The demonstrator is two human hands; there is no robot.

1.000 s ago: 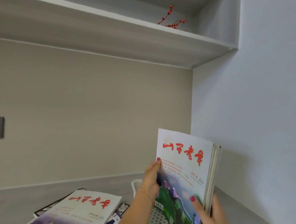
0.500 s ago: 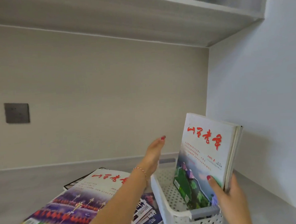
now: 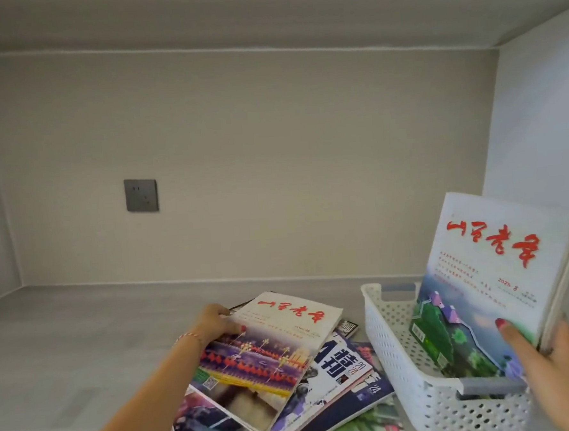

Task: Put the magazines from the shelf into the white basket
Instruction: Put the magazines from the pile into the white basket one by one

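A white perforated basket (image 3: pixel 398 351) stands on the shelf at the lower right. My right hand (image 3: pixel 551 359) grips a bundle of magazines (image 3: pixel 487 279) upright inside the basket; the front cover is white with red characters. Left of the basket lies a loose pile of magazines (image 3: pixel 339 378). My left hand (image 3: pixel 213 323) grasps the far left edge of the top magazine (image 3: pixel 274 339) of that pile, another white cover with red characters and a purple picture.
The grey shelf floor (image 3: pixel 84 344) stretches to the left. A dark wall socket (image 3: pixel 141 194) sits on the back panel. The side wall (image 3: pixel 543 116) rises right behind the basket, and an upper shelf board (image 3: pixel 264 10) runs overhead.
My left hand has let go of the upright bundle and come down onto the top magazine of the pile. The view has tilted down and turned left; the bundle stands lower in the basket.
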